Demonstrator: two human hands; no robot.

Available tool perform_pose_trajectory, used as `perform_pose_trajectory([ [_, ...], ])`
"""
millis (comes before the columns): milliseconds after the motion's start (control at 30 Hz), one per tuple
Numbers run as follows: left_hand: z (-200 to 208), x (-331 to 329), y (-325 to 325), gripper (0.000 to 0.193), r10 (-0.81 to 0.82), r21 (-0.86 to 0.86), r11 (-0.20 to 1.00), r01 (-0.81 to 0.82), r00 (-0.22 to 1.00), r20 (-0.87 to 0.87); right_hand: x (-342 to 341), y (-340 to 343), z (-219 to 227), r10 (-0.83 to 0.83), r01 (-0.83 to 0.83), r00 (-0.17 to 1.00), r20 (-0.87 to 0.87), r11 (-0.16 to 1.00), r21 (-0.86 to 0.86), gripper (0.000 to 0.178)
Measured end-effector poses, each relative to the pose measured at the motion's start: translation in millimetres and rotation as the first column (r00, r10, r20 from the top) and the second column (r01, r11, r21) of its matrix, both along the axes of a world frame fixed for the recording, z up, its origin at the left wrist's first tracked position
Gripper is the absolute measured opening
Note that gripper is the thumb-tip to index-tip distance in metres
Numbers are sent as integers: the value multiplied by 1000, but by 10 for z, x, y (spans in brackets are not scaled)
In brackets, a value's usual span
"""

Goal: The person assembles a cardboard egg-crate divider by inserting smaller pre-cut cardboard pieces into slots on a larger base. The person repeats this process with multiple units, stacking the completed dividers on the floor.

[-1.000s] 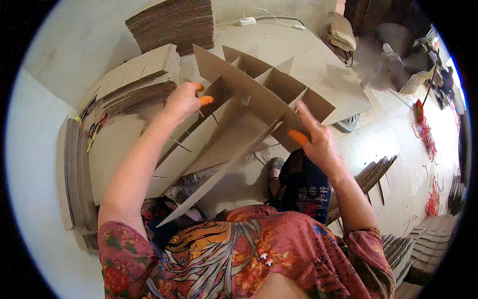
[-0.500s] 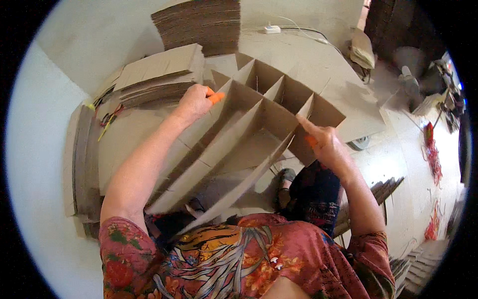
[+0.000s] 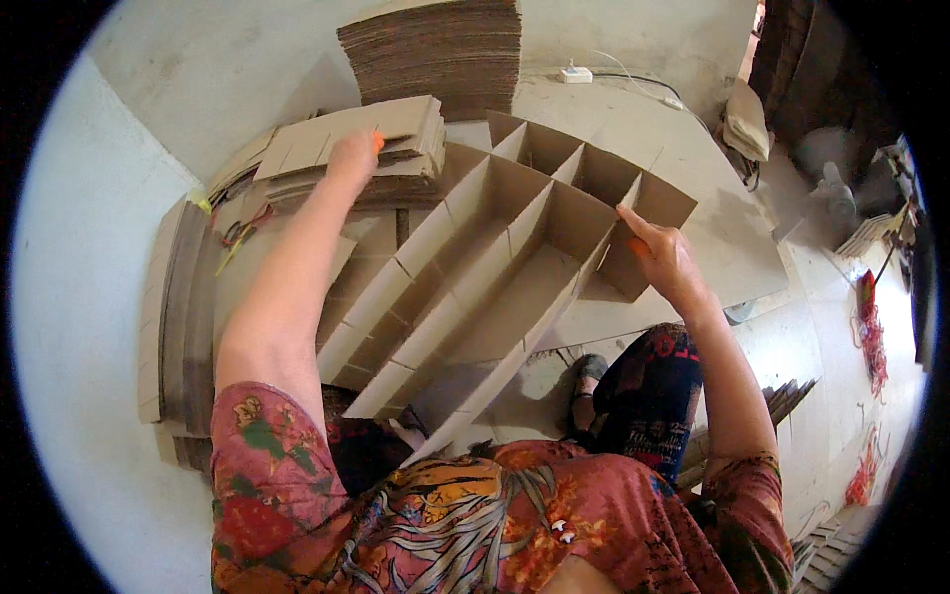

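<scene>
A partly assembled cardboard divider grid (image 3: pixel 569 208) rests before me, its long slotted strips fanned toward my body. My right hand (image 3: pixel 668 259) grips its right edge, index finger pointing along the cardboard. Orange coverings show on fingers of both hands. My left hand (image 3: pixel 353 158) is over the stack of slotted cardboard strips (image 3: pixel 297 148) at the back left. Its fingers look curled in at the top strip; whether they hold one is hidden.
A tall cardboard pile (image 3: pixel 435 54) stands against the wall. More strips (image 3: pixel 178 317) stand at the left, beside scissors (image 3: pixel 242 230). A white power socket (image 3: pixel 575 74) with a cable lies at the back. Red strings (image 3: pixel 871 337) hang at the right.
My left hand has left the grid's far left side and moved left and back onto the strip stack. My right hand stays at the grid's right edge. The view has shifted slightly.
</scene>
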State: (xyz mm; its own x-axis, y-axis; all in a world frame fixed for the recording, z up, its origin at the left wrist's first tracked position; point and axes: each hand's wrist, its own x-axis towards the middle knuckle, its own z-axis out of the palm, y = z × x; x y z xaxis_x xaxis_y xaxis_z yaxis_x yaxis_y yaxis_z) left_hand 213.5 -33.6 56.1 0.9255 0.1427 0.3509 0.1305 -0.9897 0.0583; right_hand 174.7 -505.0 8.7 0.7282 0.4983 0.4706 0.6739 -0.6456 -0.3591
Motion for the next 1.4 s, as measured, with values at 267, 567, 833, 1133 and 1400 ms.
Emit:
perform_pose_trajectory([
  [267,381,-445,-564,19,-83,-250,949,192,918,389,-387,222,277,7,-3,1000,-6,848,529,38],
  [567,16,-1399,-1777,36,-710,-343,464,817,575,406,-599,631,701,464,344,746,-477,345,873,22],
  [833,84,-774,-635,41,-56,-880,354,317,946,318,-866,207,514,195,46,943,-271,728,684,16],
  [1133,-161,-712,-575,22,-79,-918,272,290,957,279,-977,145,324,93,104,944,-317,829,550,15],
  [1400,-594,-665,-267,27,-33,-765,644,-6,999,-35,-830,32,-423,147,116,864,-481,872,475,31],
])
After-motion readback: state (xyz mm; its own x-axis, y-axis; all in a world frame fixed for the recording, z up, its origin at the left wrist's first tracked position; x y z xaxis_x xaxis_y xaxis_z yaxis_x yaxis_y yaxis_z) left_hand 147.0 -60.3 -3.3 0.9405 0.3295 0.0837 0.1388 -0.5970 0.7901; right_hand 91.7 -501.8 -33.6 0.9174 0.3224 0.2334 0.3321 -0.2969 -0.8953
